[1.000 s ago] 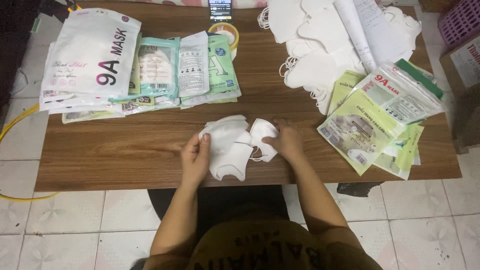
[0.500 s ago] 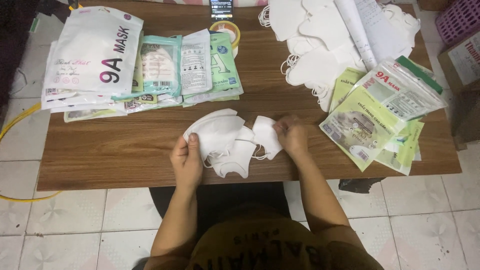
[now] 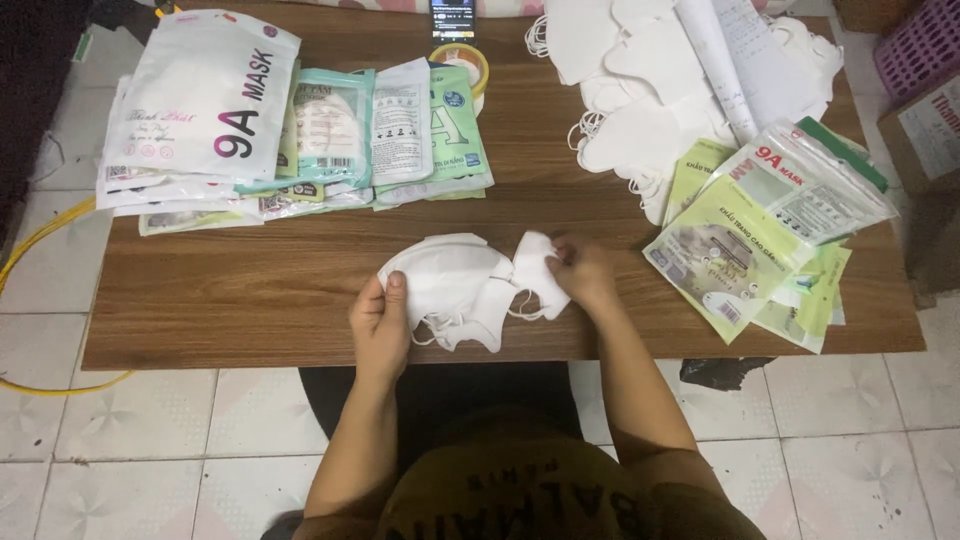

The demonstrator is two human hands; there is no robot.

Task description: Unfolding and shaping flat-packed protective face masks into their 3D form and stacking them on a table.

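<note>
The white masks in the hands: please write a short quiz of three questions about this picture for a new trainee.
1. True or false: the left hand holds the stack of white masks at its left edge.
2. What does the right hand pinch? A) a green packet B) a folded white mask C) the roll of tape
3. Fill in: the green packets lie on the wooden table to the person's ____ side.

Key:
1. True.
2. B.
3. Right; the large white pouches lie at the far left, and the loose pile of white masks at the far right.
</note>
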